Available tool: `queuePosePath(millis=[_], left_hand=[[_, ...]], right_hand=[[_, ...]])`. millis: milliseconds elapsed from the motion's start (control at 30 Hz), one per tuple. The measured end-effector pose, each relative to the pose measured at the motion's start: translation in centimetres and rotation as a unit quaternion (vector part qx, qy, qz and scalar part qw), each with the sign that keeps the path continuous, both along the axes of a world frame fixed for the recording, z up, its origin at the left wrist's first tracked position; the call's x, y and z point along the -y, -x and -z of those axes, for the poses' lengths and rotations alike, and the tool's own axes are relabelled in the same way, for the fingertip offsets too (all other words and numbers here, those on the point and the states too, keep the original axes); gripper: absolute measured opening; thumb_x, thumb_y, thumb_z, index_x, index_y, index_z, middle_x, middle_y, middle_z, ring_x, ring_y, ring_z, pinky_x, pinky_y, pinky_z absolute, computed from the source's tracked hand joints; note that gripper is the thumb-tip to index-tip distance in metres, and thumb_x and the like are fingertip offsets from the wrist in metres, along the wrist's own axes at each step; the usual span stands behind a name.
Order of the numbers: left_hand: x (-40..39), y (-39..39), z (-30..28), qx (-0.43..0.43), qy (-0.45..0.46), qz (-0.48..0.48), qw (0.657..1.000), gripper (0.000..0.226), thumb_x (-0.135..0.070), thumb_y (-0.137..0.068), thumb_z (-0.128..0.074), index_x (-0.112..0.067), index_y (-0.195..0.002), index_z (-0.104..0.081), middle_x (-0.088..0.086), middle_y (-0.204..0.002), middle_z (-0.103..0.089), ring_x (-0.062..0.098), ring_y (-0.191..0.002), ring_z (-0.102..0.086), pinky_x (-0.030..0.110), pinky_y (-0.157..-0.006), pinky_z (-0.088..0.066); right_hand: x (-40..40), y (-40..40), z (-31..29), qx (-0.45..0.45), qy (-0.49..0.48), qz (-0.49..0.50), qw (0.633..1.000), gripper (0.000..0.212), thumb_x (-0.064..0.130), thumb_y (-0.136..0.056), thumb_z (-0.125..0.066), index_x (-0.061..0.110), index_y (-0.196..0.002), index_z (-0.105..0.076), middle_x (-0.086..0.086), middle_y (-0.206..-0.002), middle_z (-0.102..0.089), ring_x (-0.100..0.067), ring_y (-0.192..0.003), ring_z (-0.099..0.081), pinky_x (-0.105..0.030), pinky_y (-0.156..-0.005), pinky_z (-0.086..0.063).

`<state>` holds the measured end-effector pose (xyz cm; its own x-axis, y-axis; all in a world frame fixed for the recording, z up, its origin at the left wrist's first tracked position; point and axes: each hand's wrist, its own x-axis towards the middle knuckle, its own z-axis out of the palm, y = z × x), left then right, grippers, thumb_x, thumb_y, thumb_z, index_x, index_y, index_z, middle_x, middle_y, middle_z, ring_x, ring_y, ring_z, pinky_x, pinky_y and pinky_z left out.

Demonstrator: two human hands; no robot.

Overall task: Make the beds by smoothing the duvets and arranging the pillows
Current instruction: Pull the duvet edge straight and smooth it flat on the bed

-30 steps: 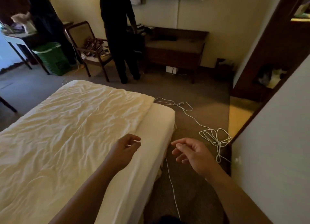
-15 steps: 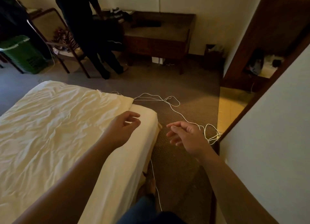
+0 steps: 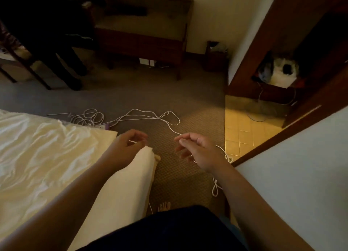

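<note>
The bed [image 3: 120, 190] fills the lower left, and the duvet [image 3: 41, 156] lies on it, stopping short of the bed's right edge and near corner. The left hand [image 3: 126, 149] hangs over that corner; the right hand [image 3: 199, 151] is right of the bed, above the carpet [image 3: 188, 104]. A cord [image 3: 143, 115] trails on the carpet beyond and right of the bed, passing under the right hand. Behind the bed, across the carpet, a bench [image 3: 145, 28] stands against the wall, with a standing person [image 3: 62, 62] and a chair [image 3: 22, 62] to its left. Far right of the bed a doorway [image 3: 250, 122] opens onto tiles
</note>
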<state>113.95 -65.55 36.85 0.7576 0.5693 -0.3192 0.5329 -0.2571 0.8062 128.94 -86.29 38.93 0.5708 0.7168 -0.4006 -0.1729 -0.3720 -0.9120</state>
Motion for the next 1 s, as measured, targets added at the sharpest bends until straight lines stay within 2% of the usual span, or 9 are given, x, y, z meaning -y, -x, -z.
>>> queuePosePath(millis=[100, 233, 333, 467, 600, 800, 933, 1000], left_hand=[[-4.2, -5.2, -0.1, 0.005, 0.023, 0.01, 1.0, 0.015, -0.023, -0.097, -0.068, -0.031, -0.11, -0.069, -0.011, -0.106, -0.072, -0.002, -0.089, -0.066, 0.024, -0.073, -0.048], [-8.9, -12.3, 0.8, 0.008, 0.038, 0.014, 0.999, 0.014, -0.027, -0.096, -0.07, -0.033, -0.109, -0.071, -0.009, -0.104, -0.072, 0.011, -0.096, -0.068, 0.033, -0.082, -0.052], [-11.6, -17.4, 2.0, 0.0, 0.05, -0.005, 0.999, 0.013, -0.028, -0.096, -0.069, -0.034, -0.108, -0.071, -0.01, -0.102, -0.072, 0.009, -0.093, -0.067, 0.029, -0.079, -0.05], [-15.1, -22.8, 2.9, -0.025, 0.07, -0.006, 0.997, 0.012, -0.029, -0.097, -0.067, -0.034, -0.108, -0.071, -0.009, -0.1, -0.074, 0.003, -0.093, -0.069, 0.028, -0.086, -0.054], [-19.9, -25.9, 1.8, -0.012, 0.092, -0.1, 0.991, 0.008, -0.028, -0.096, -0.069, -0.033, -0.101, -0.073, -0.009, -0.097, -0.076, 0.005, -0.093, -0.071, 0.028, -0.088, -0.054], [-27.8, -24.6, 1.8, -0.004, 0.079, -0.265, 0.961, 0.007, -0.031, -0.098, -0.066, -0.034, -0.102, -0.072, -0.006, -0.096, -0.074, 0.008, -0.092, -0.07, 0.033, -0.09, -0.057], [-34.3, -21.7, 2.4, 0.001, 0.075, -0.329, 0.941, 0.007, -0.031, -0.098, -0.066, -0.033, -0.104, -0.071, 0.002, -0.098, -0.073, 0.019, -0.091, -0.069, 0.039, -0.085, -0.058], [-37.9, -19.8, 2.8, 0.02, 0.078, -0.383, 0.92, 0.009, -0.028, -0.098, -0.066, -0.032, -0.106, -0.069, 0.005, -0.1, -0.073, 0.023, -0.092, -0.069, 0.034, -0.078, -0.058]], right_hand=[[-3.3, -4.5, -0.3, -0.014, -0.02, 0.01, 1.0, 0.018, 0.018, -0.106, -0.057, 0.014, -0.113, -0.074, -0.006, -0.095, -0.076, -0.017, -0.075, -0.068, -0.023, -0.064, -0.051], [-7.7, -11.8, 0.9, 0.007, 0.004, -0.014, 1.0, 0.019, 0.023, -0.106, -0.057, 0.019, -0.114, -0.074, -0.005, -0.1, -0.077, -0.019, -0.08, -0.071, -0.033, -0.073, -0.053], [-11.7, -18.1, 2.2, -0.001, 0.027, -0.045, 0.999, 0.019, 0.024, -0.106, -0.057, 0.02, -0.113, -0.074, -0.004, -0.1, -0.077, -0.022, -0.084, -0.072, -0.038, -0.079, -0.054], [-18.5, -26.3, 4.0, 0.004, 0.069, -0.13, 0.989, 0.018, 0.024, -0.106, -0.057, 0.023, -0.111, -0.075, -0.001, -0.1, -0.078, -0.025, -0.085, -0.073, -0.039, -0.079, -0.056], [-26.8, -32.1, 4.0, 0.02, 0.106, -0.215, 0.971, 0.019, 0.026, -0.107, -0.056, 0.024, -0.11, -0.074, 0.0, -0.1, -0.077, -0.018, -0.083, -0.072, -0.032, -0.075, -0.056], [-41.8, -33.7, 4.0, 0.043, 0.117, -0.368, 0.921, 0.019, 0.031, -0.107, -0.054, 0.031, -0.11, -0.073, 0.005, -0.101, -0.076, -0.016, -0.091, -0.073, -0.029, -0.076, -0.055], [-53.1, -31.4, 4.5, 0.054, 0.098, -0.451, 0.885, 0.018, 0.032, -0.107, -0.055, 0.031, -0.112, -0.072, 0.007, -0.1, -0.076, -0.017, -0.093, -0.074, -0.035, -0.082, -0.06], [-58.9, -29.8, 4.4, 0.064, 0.086, -0.48, 0.871, 0.018, 0.029, -0.107, -0.055, 0.027, -0.112, -0.072, 0.005, -0.098, -0.076, -0.019, -0.092, -0.073, -0.035, -0.082, -0.059]])
